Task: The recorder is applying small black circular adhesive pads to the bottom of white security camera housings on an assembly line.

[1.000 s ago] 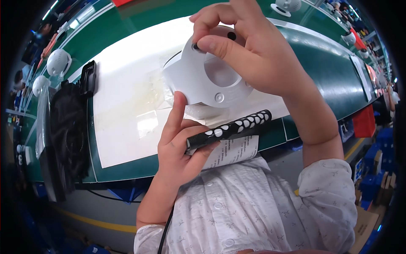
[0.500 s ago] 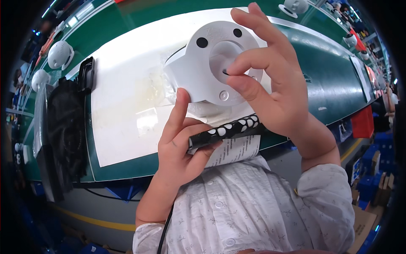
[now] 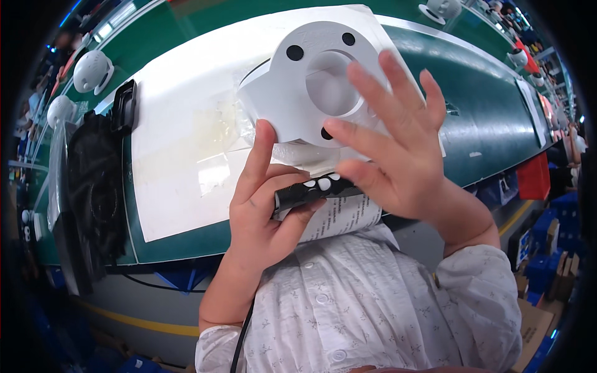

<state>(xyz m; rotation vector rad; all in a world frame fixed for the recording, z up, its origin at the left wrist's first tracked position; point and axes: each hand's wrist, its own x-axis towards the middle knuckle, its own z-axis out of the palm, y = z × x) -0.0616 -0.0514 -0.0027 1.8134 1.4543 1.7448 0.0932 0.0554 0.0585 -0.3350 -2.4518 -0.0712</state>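
Observation:
A white rounded plastic housing [image 3: 283, 102] lies with its flat base facing up. Around its deep round recess sit black round pads [image 3: 294, 53]; another black pad [image 3: 326, 133] shows at the near side, partly under a fingertip of my right hand [image 3: 404, 149]. That hand is open, its fingers spread and slightly blurred over the base, hiding the base's right part. My left hand [image 3: 261, 211] grips a curled black strip with white round spots [image 3: 311, 191] between thumb and bent fingers. Its index finger stretches up against the housing's lower left edge. White printed backing hangs below the strip.
The housing rests on clear plastic wrap [image 3: 230, 121] over a white board [image 3: 168, 161] on a green table [image 3: 479, 118]. At left are a black tray [image 3: 125, 107] and a black bag [image 3: 96, 180]. White rounded devices [image 3: 93, 71] stand farther back. A red bin [image 3: 533, 176] is at right.
My right hand has gone from a pinch on a small black piece to spread fingers, moving toward me. A black pad now covers the near spot on the base. My left hand keeps the strip.

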